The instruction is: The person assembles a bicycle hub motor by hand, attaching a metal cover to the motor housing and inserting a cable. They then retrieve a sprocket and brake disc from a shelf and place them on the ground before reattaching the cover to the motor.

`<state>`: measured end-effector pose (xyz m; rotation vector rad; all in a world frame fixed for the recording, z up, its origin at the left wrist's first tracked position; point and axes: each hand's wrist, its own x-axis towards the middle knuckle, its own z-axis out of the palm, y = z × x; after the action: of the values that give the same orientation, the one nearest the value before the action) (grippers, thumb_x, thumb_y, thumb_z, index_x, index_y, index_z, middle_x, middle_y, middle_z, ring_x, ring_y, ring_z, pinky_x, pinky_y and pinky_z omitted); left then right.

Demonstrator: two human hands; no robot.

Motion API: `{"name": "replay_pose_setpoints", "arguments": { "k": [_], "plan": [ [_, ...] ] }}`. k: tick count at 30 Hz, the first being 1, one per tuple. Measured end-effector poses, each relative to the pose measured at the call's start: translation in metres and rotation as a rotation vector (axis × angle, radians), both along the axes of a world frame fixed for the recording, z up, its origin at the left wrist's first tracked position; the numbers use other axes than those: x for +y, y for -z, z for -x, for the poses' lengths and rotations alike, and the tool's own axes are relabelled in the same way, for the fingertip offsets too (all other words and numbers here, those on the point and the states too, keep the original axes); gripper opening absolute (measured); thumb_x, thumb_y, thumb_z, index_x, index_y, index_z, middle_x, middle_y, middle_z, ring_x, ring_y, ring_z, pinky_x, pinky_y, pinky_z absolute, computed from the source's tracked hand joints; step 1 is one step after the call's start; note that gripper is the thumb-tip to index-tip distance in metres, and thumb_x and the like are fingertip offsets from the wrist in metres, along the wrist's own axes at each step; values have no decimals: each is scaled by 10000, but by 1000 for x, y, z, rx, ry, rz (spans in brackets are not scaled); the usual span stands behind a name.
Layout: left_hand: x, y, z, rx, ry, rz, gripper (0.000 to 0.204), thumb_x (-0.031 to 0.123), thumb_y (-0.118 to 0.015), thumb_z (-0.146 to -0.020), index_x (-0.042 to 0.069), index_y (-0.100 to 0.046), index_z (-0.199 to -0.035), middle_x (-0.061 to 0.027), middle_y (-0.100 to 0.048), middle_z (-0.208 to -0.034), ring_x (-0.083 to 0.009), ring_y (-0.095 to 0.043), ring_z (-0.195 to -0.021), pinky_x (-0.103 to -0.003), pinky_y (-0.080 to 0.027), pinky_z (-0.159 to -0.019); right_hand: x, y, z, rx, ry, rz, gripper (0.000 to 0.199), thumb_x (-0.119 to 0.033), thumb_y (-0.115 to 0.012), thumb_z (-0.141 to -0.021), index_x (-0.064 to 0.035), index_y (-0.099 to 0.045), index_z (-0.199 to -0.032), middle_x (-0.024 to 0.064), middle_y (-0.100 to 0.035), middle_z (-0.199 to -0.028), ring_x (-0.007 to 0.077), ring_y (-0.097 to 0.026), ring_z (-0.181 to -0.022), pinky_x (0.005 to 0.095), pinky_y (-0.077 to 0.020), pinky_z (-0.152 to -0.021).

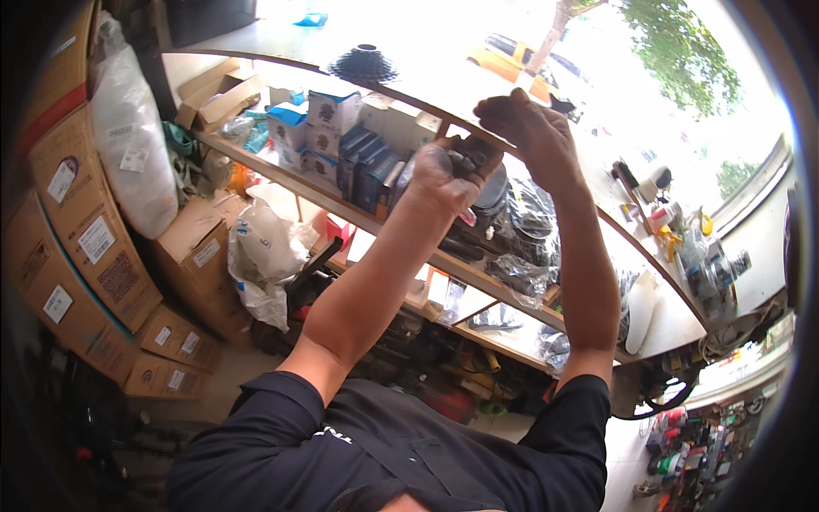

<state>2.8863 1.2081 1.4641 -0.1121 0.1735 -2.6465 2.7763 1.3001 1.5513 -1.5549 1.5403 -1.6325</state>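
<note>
My left hand (435, 175) is closed round a small dark part (467, 158), apparently metal, whose exact kind I cannot make out. Just to its right and a little farther away, my right hand (537, 132) is raised near the counter's edge with its fingers stretched out. Nothing shows in its grasp, though its palm side is partly hidden. Both arms reach forward over the front of a shelved counter (277, 61). On the counter top, left of my hands, lies a black bicycle cassette (363, 66).
Below the counter top, shelves hold blue-and-white boxes (320, 136), an open carton (217, 90) and plastic-wrapped parts (529, 222). Large cardboard boxes (94, 230) and a wrapped white bundle (132, 128) stand at the left. Tools and loose parts (670, 218) lie at the counter's right end.
</note>
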Motion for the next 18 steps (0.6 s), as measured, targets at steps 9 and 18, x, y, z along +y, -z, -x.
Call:
{"name": "replay_pose_setpoints", "arguments": {
  "k": [9,18],
  "plan": [
    [2,30,-58,-180,-16,112,360,170,-380,-1121,-86,-603,-1242,-233,-699,-1087,-364,-704,-1098,-528,-596,-1042,-90,-18,-54,880,196,-123,898,-455,-871,-833,-68,-474,-1539,229,-528,-1527,346,-525,-1409,468,-480,-1127],
    [-19,92,-183,-291,105,119,342,172,-429,-1100,-84,-649,-1151,-231,-730,-1142,-358,-715,-1120,-501,-586,-1052,-182,-19,-121,1370,344,-425,869,-366,-801,-901,69,-397,-1535,274,-480,-1511,412,-580,-1311,465,-495,-1131]
  ]
}}
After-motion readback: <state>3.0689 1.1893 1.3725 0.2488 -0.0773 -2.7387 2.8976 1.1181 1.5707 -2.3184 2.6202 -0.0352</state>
